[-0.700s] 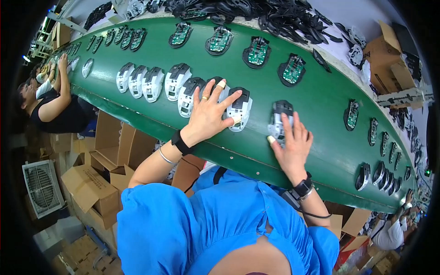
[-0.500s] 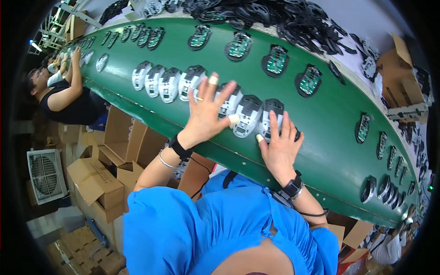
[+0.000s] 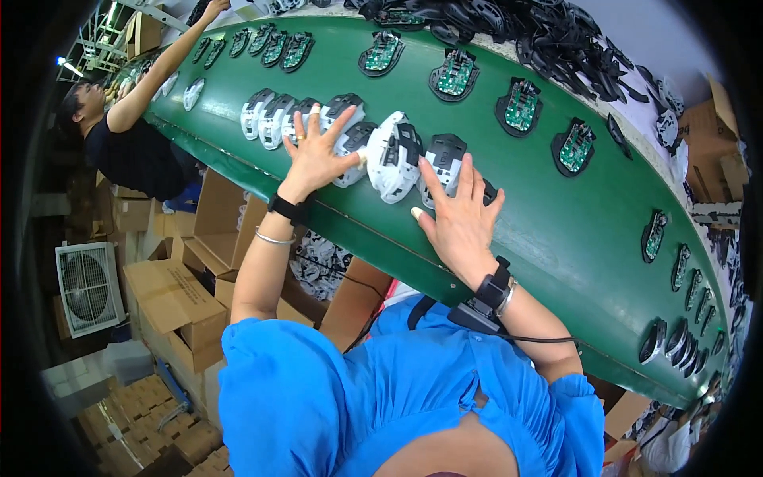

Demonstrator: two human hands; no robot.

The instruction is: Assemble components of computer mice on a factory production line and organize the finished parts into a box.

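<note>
A row of white-and-black computer mouse shells lies along the near side of a green work surface. My left hand is spread over the row, its thumb close by a grey-topped shell. Between my hands, one mouse shell sits tilted up on its side against the others. My right hand lies with fingers apart at the right end of the row, fingertips touching a shell with a dark top. A dark piece under its outer fingers is mostly hidden. Neither hand is closed around a shell.
Black mouse bases with green circuit boards line the far side. Behind them is a heap of black plastic parts. More mouse parts stand at the right. A co-worker reaches across at the left. Cardboard boxes stand below.
Both my hands have shifted left along the row. One shell between them has tipped up from lying flat. At the far left, the co-worker's arm has stretched out across the surface.
</note>
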